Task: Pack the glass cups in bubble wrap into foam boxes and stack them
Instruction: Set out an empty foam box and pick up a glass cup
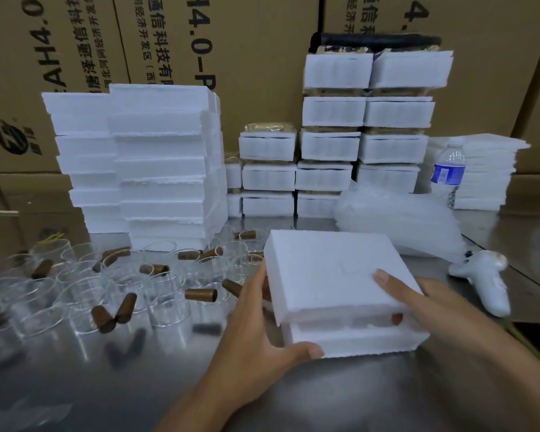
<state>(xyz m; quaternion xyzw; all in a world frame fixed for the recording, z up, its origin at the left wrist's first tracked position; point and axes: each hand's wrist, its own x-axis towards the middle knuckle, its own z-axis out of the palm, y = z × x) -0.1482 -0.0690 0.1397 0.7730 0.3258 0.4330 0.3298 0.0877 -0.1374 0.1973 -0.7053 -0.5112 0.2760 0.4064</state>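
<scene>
Hands, left and right, tight around the foam box on the steel table, cardboard cartons behind.

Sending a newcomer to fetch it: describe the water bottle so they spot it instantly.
On the steel table, far right, thin foam sheets are stacked. The water bottle stands upright before them, the only clear thing with a blue label.

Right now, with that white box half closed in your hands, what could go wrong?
The foam lid, held by the right hand, sits askew over the box base with a gap at the front; forced down this way, it might crack.
The left hand grips the base close beside crowded glass cups; a nudge could knock them over.
The tall stack of packed boxes behind looks uneven and may topple.
</scene>
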